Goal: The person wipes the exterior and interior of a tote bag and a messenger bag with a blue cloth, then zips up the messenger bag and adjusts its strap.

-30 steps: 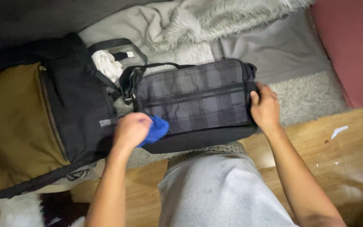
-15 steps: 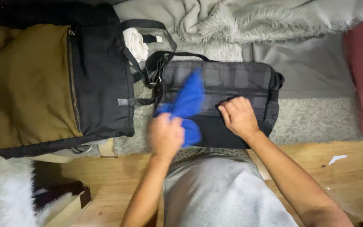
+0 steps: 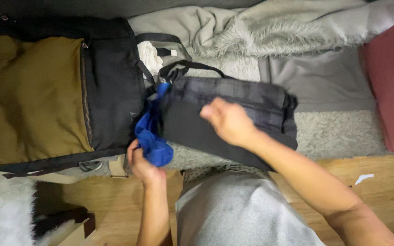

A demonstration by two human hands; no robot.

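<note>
Plaid grey messenger bag (image 3: 233, 109), tilted on shaggy grey rug (image 3: 338, 134) beside wooden floor (image 3: 384, 191), under loosely spread right hand (image 3: 228, 120), left hand (image 3: 141, 165) gripping blue cloth (image 3: 152, 136).

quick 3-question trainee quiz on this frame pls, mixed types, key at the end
1. True or false: the left hand grips a blue cloth.
2. Where does the right hand rest?
A. on the dark plaid bag
B. on the brown and black backpack
C. on the wooden floor
3. Fill in: a white cloth shows between the backpack and the grey fleecy ____.

Key
1. True; the cloth hangs at the plaid bag's left end.
2. A; the hand lies on top of the bag.
3. blanket
</note>
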